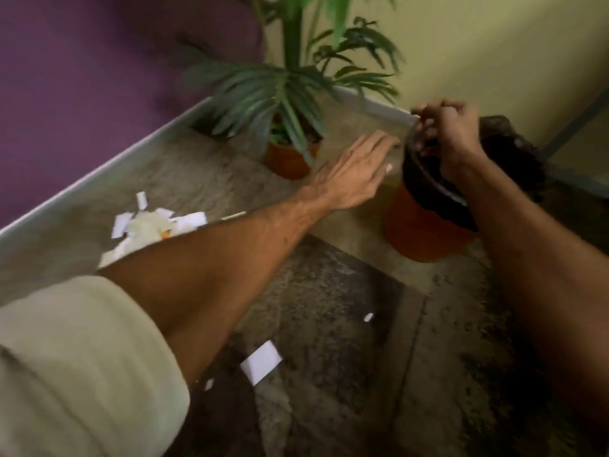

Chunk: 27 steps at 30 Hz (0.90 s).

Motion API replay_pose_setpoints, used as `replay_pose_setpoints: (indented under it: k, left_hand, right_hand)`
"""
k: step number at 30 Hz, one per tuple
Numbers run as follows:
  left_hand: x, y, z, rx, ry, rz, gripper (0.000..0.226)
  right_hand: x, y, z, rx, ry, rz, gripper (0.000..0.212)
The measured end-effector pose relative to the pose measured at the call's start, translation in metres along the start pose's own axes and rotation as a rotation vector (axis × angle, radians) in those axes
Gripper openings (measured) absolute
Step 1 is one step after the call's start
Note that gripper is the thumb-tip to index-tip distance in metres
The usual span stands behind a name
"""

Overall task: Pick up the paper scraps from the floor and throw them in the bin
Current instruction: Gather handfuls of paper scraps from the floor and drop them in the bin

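Observation:
White paper scraps (pixel 148 224) lie in a pile on the floor by the skirting board, partly hidden by my left forearm. A larger scrap (pixel 262 361) and two tiny ones (pixel 368 317) lie on the dark floor patch nearer me. The orange bin (pixel 425 225) with a black liner stands at the right against the yellow wall. My left hand (pixel 356 174) reaches toward the bin's left side with fingers straight and holds nothing. My right hand (pixel 449 133) is over the bin's opening, its fingers curled round the far rim of the liner.
A potted plant (pixel 286 159) in an orange pot stands just left of the bin, in the corner between the purple wall and the yellow wall. A dark bulky object (pixel 509 150) sits behind the bin. The floor is mottled grey concrete.

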<state>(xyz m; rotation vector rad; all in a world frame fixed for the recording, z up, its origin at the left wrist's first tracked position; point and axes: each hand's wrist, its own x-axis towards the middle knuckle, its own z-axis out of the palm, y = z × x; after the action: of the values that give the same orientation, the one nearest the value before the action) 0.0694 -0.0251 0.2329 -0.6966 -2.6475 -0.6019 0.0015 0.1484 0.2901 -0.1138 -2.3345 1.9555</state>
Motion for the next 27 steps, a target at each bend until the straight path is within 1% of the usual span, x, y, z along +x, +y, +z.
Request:
replay_pose_setpoints:
  k: [3, 5, 8, 10, 12, 14, 16, 17, 18, 20, 21, 23, 25, 27]
  left_hand:
    - [-0.072, -0.022, -0.006, 0.034, -0.072, 0.022, 0.046]
    - [-0.118, -0.033, -0.007, 0.04, -0.094, 0.016, 0.048]
    - [-0.184, -0.049, -0.005, 0.002, -0.115, -0.075, 0.048]
    - [-0.232, -0.059, -0.001, -0.035, -0.126, -0.185, 0.045]
    - [-0.281, -0.07, 0.005, -0.016, -0.188, -0.278, 0.045]
    - [-0.327, -0.081, 0.011, 0.018, -0.284, -0.356, 0.045]
    - [-0.368, -0.09, 0.015, 0.021, -0.342, -0.437, 0.045]
    - [-0.387, -0.092, 0.016, 0.017, -0.366, -0.482, 0.047]
    - [-0.404, -0.094, 0.017, 0.014, -0.389, -0.522, 0.05]
    - [-0.435, -0.095, 0.018, 0.017, -0.418, -0.592, 0.058]
    - [-0.448, -0.094, 0.018, 0.024, -0.423, -0.625, 0.064]
    - [-0.466, -0.089, 0.019, 0.064, -0.453, -0.682, 0.083]
    - [-0.474, -0.082, 0.022, 0.126, -0.485, -0.714, 0.097]
    - [-0.477, -0.075, 0.028, 0.176, -0.463, -0.729, 0.099]
  right_hand:
    - [-0.032, 0.021, 0.052, 0.089, -0.013, 0.069, 0.013]
    - [-0.053, 0.038, 0.083, 0.107, -0.017, 0.122, 0.015]
    - [-0.088, 0.067, 0.128, 0.126, -0.049, 0.205, 0.012]
    - [-0.114, 0.091, 0.156, 0.029, -0.151, 0.225, 0.016]
    - [-0.141, 0.119, 0.179, -0.142, -0.32, 0.196, 0.024]
    - [-0.168, 0.149, 0.198, -0.341, -0.577, 0.126, 0.026]
    - [-0.195, 0.18, 0.214, -0.637, -0.826, 0.024, 0.017]
    - [-0.209, 0.193, 0.22, -0.787, -0.912, -0.033, 0.02]
    - [-0.222, 0.206, 0.224, -0.888, -0.972, -0.107, 0.03]
    - [-0.246, 0.226, 0.232, -0.987, -1.051, -0.301, 0.054]
    - [-0.255, 0.232, 0.236, -1.015, -1.079, -0.406, 0.063]
    - [-0.263, 0.244, 0.245, -1.073, -1.114, -0.537, 0.074]
    - [-0.268, 0.249, 0.253, -1.135, -1.119, -0.543, 0.083]
    - [-0.275, 0.251, 0.259, -1.144, -1.085, -0.522, 0.086]
